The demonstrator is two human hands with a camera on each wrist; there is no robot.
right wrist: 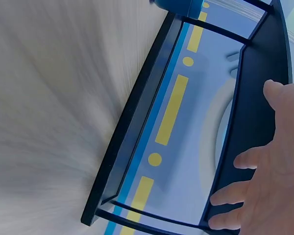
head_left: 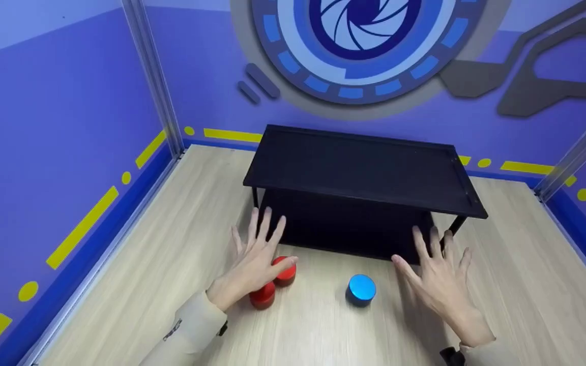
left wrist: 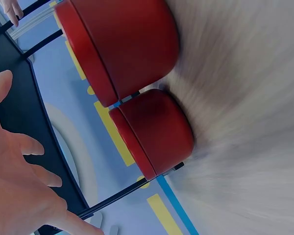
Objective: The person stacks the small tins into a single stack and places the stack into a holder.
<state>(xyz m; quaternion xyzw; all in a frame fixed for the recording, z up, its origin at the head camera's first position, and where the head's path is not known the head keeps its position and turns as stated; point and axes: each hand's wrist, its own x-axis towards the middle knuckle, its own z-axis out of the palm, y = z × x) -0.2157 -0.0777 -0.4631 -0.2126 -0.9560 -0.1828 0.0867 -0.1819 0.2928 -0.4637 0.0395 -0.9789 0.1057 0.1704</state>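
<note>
Although I watch from a distance, I can see that the left grip (head_left: 253, 260) (a person's bare hand) is wide, its fingers fanned apart, holding nothing. The right grip (head_left: 440, 282) is just as wide, fingers spread and no object in them. On my head view the left thumb passes over the rear red cylinder (head_left: 286, 277), but my left wrist view shows a gap between hand and cylinder. Just beside it, nearer me and partly under the left wrist, is the front red cylinder (head_left: 262, 300); whether the two touch, I cannot tell. Between the grips, closer to the right one, the blue cylinder (head_left: 361, 288) stands on the surface (head_left: 313, 330). All three are upright, round tops facing up, axes vertical. Ahead of them is the black rack (head_left: 364, 168), its long axis running left to right, the right end slightly nearer me. I cannot tell whether any fingertip touches it. A dark mark (head_left: 172, 330) on the left sleeve (head_left: 194, 320) is too small for me to read. Farther back, the wall (head_left: 196, 76) carries a round emblem (head_left: 364, 71) like a camera shutter, above yellow dashes (head_left: 232, 135).
</note>
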